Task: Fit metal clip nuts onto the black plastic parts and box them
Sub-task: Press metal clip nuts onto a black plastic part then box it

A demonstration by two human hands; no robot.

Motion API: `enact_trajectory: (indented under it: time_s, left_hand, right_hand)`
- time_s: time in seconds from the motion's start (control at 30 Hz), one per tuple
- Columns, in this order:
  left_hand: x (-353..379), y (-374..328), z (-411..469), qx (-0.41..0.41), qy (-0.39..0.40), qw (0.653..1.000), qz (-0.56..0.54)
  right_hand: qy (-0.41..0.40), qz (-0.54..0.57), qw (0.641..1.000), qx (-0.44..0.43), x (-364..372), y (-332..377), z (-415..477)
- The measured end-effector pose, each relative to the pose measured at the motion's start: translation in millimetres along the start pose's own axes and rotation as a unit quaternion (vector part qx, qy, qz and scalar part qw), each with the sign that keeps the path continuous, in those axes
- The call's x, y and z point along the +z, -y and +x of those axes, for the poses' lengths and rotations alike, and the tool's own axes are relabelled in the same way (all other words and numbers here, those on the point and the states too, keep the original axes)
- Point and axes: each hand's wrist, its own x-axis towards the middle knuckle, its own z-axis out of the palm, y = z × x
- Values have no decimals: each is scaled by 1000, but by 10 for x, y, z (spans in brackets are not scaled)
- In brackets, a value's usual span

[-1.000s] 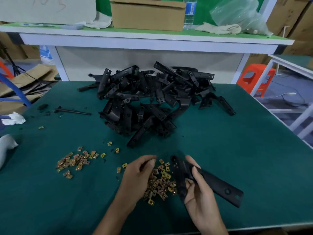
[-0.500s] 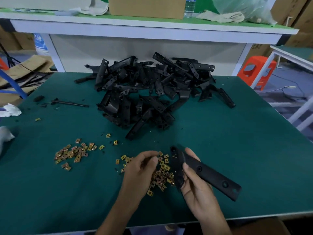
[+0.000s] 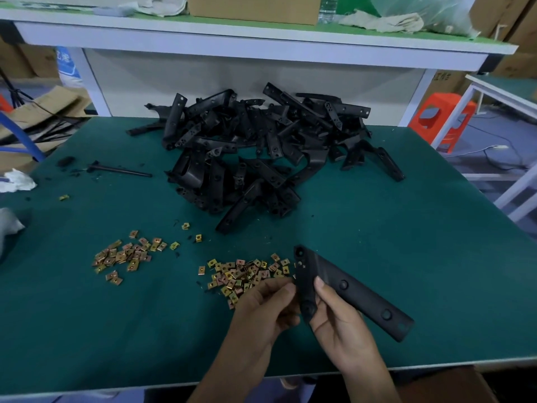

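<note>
My right hand [image 3: 338, 318] holds a long black plastic part [image 3: 351, 289] above the table's front edge, thumb on top of it. My left hand [image 3: 266, 308] is beside the part's left edge, fingertips pinched together; a clip nut between them is too small to make out. Just behind my left hand lies a heap of brass-coloured clip nuts [image 3: 244, 274]. A second heap of clip nuts [image 3: 125, 255] lies further left. A big pile of black plastic parts [image 3: 261, 149] fills the middle of the green table [image 3: 406, 228].
A black rod [image 3: 119, 170] and white rag [image 3: 17, 181] lie at the table's left. A raised white shelf [image 3: 232, 45] behind carries a cardboard box [image 3: 252, 8]. An orange stool [image 3: 441, 120] stands at the right. A brown carton's corner [image 3: 447, 385] shows below the front edge.
My left hand has lifted off the clip nut heap and moved right to the edge of the black part. My right hand keeps holding the part.
</note>
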Motion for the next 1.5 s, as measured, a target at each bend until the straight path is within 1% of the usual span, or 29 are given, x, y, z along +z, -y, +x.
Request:
enact_trajectory:
  time_s: [0.07,0.23,0.37,0.53,0.6,0.67,0.7,0.73,0.77,0.8,0.83,0.87,0.9,0.93,0.97,1.03,1.1,1.2,1.37,1.43,1.5]
  left_hand:
    - [0,-5,-8,4,6,1000,1]
    - [24,25,-32,5,-1,1000,5]
    - [16,-2,-33,-7,22,999,35]
    - [20,47,-1,-17,13,998,52]
    - [2,52,25,3,-2,994,105]
    - [-37,-8,69,55,-2,976,210]
    - [-65,-51,110,100,3,956,276]
    - [-99,-91,178,159,0,924,347]
    - [-136,-134,272,227,-24,874,430]
    - [-168,-184,371,285,-55,804,519]
    - [-185,-231,461,320,-80,730,599]
    - [-201,-259,558,335,-88,672,655]
    - [-210,-268,644,330,-84,634,694]
    - [-217,-263,724,315,-75,612,721]
    - [-222,-261,777,296,-63,606,735]
    - [-236,-276,840,275,-44,612,740]
    - [-248,-314,866,261,-42,616,742]
    - [-257,-324,862,250,-37,607,753]
    - [-317,-350,758,248,-62,628,735]
    - [-325,-363,734,240,-58,645,723]
    - [-319,-362,718,235,-53,654,717]
  right_hand:
    - [6,-7,1000,-1,2,-2,-2]
    - [-9,-29,1000,-5,18,11,-7]
    - [-2,-39,999,-26,-2,-2,-18]
    - [11,-58,996,-63,21,-38,-15]
    - [4,-52,997,-59,39,-46,4]
    - [-4,-34,998,-45,51,-39,27]
    - [-9,-25,999,-38,54,-32,40]
    - [-14,-20,999,-35,50,-20,49]
    - [-19,-14,999,-33,42,-11,55]
    - [-23,-7,999,-31,35,1,52]
    - [-23,-2,999,-28,37,11,46]
    - [-20,0,999,-26,40,16,36]
    - [-18,-1,1000,-24,42,17,28]
    - [-21,0,1000,-20,40,15,23]
    - [-23,3,1000,-15,37,16,21]
    - [-27,16,999,-6,20,24,27]
    - [-25,28,999,-1,15,31,31]
    - [-14,29,999,-1,17,43,28]
    - [-12,36,999,1,27,47,27]
    - [-13,33,999,8,24,50,29]
    - [-13,28,999,13,19,49,31]
